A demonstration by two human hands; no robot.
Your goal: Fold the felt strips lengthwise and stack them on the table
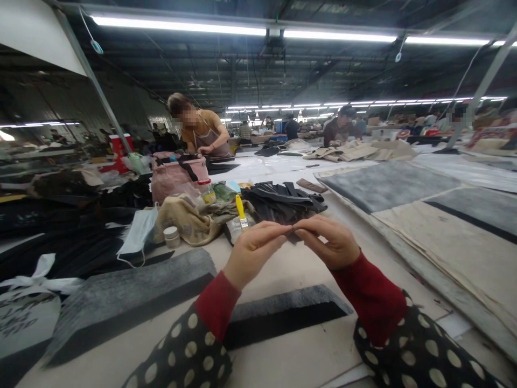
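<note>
The one view comes from up on the wearer's own head, on the near side of the worktable (299,358), facing forward across it and tipped down. The left hand (252,250) and right hand (333,240) sit close to the lens, with spotted sleeves (189,345) running in from the bottom edge. It's wide enough to catch an aproned person (208,132) farther off, left, and ceiling lights (177,26) overhead.

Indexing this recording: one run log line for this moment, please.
left hand: pinching small dark piece | right hand: pinching same piece | below: grey-black panel | beyond: yellow brush, black strips
</note>
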